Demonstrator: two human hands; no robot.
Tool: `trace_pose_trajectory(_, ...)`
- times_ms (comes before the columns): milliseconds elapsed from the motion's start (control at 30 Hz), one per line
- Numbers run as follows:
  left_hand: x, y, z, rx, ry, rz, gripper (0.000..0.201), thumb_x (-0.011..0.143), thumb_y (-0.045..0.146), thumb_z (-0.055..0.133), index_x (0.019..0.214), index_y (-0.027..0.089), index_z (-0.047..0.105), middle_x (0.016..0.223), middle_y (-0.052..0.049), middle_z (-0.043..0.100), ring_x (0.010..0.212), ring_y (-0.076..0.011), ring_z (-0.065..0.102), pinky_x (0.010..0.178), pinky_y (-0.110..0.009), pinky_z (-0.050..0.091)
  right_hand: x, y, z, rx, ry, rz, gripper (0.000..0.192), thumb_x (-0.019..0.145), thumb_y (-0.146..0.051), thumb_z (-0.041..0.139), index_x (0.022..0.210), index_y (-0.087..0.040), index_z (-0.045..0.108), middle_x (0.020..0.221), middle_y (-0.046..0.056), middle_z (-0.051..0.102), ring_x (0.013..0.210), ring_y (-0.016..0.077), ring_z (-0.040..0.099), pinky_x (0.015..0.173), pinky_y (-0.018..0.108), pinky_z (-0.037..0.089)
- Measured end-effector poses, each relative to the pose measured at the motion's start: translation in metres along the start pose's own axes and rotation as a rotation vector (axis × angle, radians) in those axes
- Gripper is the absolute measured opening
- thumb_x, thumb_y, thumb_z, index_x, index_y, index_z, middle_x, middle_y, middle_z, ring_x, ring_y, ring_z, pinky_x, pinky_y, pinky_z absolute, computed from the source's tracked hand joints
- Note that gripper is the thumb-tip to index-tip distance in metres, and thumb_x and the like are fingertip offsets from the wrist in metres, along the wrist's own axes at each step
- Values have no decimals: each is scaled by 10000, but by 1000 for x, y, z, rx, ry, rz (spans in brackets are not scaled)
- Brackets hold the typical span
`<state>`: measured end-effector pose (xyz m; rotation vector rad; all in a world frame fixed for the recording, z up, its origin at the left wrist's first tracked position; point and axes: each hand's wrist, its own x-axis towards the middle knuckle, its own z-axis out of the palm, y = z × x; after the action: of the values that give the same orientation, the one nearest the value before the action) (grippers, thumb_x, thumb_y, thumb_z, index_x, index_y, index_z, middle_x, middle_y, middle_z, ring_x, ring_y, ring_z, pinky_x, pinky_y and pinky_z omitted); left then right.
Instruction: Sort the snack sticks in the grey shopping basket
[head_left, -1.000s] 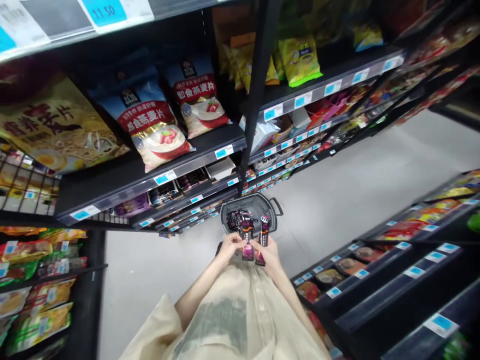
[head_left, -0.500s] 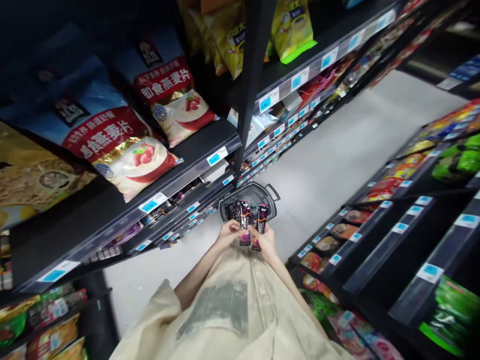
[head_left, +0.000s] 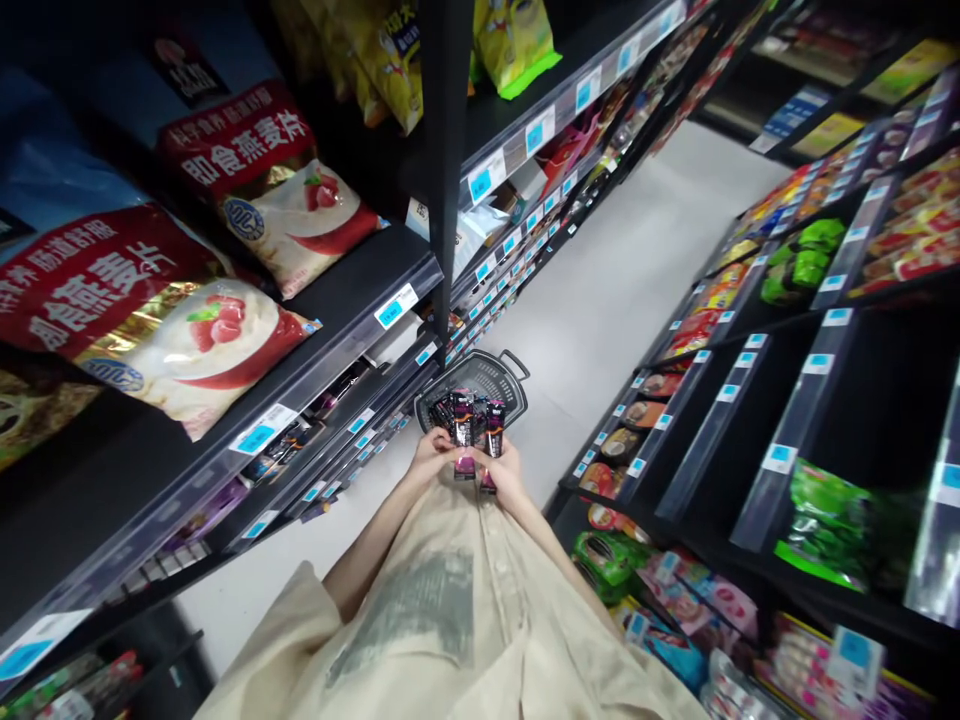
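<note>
A narrow shop aisle with a pale floor [head_left: 622, 290] is seen, lined on both sides by black shelves [head_left: 360, 290] with blue price tags. A dark mesh basket [head_left: 510, 375] is set on the floor just ahead of the person, and several dark packets [head_left: 442, 412] are seen lying in it; their number cannot be told. Two upright dark packets with purple ends are held side by side over the basket's near rim: one packet [head_left: 463, 430] is clasped in the grip of the left hand [head_left: 431, 455], the other packet [head_left: 493, 440] in the grip of the right hand [head_left: 510, 475]. Large oat bags [head_left: 277, 200] are laid on the left shelf, and yellow bags [head_left: 517, 40] above are cut off by the frame. The print on the held packets is too small to read, and the lower shelves are partly hidden by a beige shirt [head_left: 450, 620].
</note>
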<state>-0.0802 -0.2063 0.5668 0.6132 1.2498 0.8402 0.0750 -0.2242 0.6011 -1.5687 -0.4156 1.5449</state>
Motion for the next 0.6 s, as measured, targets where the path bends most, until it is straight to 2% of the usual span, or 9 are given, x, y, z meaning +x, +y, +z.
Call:
trace_pose_trajectory(133,-3,-1,-3,-5,-39,-19,551,487,366,977,823,178,584,683,32,659,631,-115,605,654,-230,459,-2,2,2,14,2,-9,604,473,-432,973,907,-204,622,696,-14,711,360,94,466,317,220,320)
trace_pose_trajectory(300,-8,-2,-8,7,-149,-61,552,486,349,986,872,160,640,787,-19,735,719,-155,682,738,-272,526,-3,8,4,52,60,-12,625,444,-401,995,904,-197,624,675,-35,687,387,88,470,335,211,332)
trace_pose_trajectory(467,-7,-7,-16,7,-96,-85,547,486,311,977,889,160,639,726,-10,732,659,-146,671,696,-258,510,0,12,5,15,9,46,615,434,-410,1005,876,-189,639,676,-36,681,393,83,477,340,211,359)
trace_pose_trajectory(600,-4,-12,-19,7,-76,-104,551,511,306,956,946,158,650,720,-7,728,644,-146,667,677,-257,499,4,17,5,-14,-24,21,620,434,-408,1006,891,-189,648,735,-26,705,416,79,508,356,202,392)
